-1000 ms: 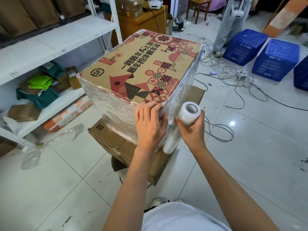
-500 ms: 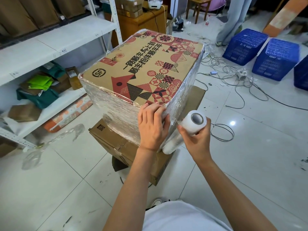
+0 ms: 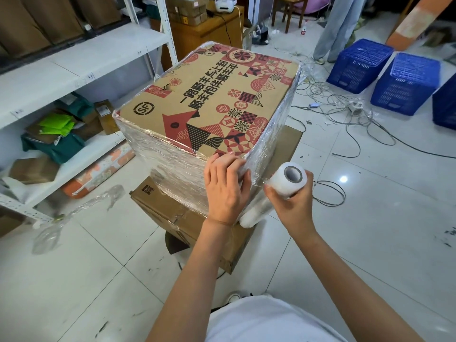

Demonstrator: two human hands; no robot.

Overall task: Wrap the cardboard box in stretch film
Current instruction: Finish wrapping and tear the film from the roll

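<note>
A printed cardboard box with red and black patterns stands on a plain brown carton. Clear stretch film covers its side faces; the top face is bare. My left hand lies flat against the near corner of the box, fingers straight, pressing the film down. My right hand grips a white roll of stretch film, held slanted just right of that corner. A short span of film runs from the roll to the box.
White metal shelving with parcels stands to the left. A crumpled strip of film lies on the tiled floor. Blue plastic crates and tangled cables lie at the right. A person's legs stand at the back.
My right hand has drawn the roll a little to the right and away from the box corner. My left hand has stayed pressed on the corner.
</note>
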